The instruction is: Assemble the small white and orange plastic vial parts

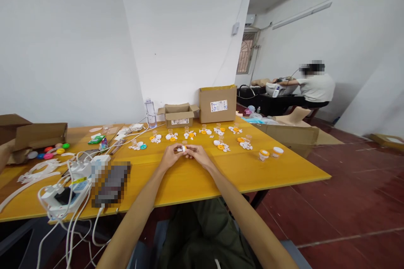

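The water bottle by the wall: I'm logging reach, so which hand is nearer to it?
Left. The left hand lies below and slightly right of the water bottle; the right hand is farther right.

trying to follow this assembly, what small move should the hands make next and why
Probably press the small white and orange plastic piece together between the fingers. Both the left hand and right hand pinch it above the yellow wooden table, and the two finished orange and white capped cups to the right suggest parts get joined.

Hands at a yellow table

Left hand and right hand together pinched a small white-and-orange piece above the yellow table.
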Tool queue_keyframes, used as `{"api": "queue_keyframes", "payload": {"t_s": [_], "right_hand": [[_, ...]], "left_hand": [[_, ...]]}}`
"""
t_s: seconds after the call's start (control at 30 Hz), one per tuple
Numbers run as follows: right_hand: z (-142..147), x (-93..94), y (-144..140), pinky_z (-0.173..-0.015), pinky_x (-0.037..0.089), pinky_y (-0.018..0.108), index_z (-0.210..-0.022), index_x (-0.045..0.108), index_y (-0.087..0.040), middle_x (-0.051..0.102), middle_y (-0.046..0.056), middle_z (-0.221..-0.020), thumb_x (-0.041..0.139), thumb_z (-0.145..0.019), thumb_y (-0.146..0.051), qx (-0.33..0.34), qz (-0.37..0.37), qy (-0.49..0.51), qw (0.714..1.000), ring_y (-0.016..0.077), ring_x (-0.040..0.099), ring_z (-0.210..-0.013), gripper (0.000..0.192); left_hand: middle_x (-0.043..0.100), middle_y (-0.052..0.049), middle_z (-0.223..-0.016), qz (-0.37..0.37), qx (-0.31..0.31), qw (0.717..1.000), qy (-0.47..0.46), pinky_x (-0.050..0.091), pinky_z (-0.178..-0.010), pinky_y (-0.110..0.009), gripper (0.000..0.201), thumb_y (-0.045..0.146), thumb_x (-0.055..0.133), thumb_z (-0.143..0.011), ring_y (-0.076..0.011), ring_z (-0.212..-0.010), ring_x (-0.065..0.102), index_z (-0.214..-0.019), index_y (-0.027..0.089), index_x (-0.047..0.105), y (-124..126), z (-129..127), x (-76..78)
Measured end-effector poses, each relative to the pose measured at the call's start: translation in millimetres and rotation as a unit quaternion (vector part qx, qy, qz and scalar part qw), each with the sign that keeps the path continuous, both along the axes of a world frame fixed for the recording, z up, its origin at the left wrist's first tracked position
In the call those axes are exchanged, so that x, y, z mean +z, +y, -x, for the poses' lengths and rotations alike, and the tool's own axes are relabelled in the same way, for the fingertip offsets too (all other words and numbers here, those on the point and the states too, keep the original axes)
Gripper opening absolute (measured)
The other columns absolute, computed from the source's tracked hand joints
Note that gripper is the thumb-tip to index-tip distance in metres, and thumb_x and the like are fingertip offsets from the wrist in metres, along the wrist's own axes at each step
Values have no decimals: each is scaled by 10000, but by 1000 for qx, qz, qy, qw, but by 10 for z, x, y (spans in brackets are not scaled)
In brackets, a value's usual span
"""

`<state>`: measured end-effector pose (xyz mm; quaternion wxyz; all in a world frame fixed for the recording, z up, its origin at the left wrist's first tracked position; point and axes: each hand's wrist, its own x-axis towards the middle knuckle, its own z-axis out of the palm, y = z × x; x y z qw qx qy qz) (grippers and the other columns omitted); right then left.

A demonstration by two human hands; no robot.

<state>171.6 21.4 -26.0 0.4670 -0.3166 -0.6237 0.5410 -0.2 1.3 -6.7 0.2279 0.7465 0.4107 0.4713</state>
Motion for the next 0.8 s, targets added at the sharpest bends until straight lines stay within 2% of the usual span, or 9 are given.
{"api": "queue_keyframes", "payload": {"t_s": [0.27,0.8], "right_hand": [[1,32,-29,-585,482,256,-925,772,-167,738,61,-761,760,-700,-466,-4,-1,-14,1000,147,654,-625,375],[8,-28,31,-554,476,241,-1009,743,-177,745,56,-790,772,-711,-429,3,2,7,1000,134,651,-595,392]], "left_hand": [[752,-31,-890,-21,4,1000,15,542,-814,-331,158,241,721,-759,-195,-830,678,-911,198,721,-4,-3,6],[755,-38,-918,-26,0,1000,12,537,-820,-333,200,230,721,-755,-196,-838,676,-953,195,721,13,10,-2]]}}
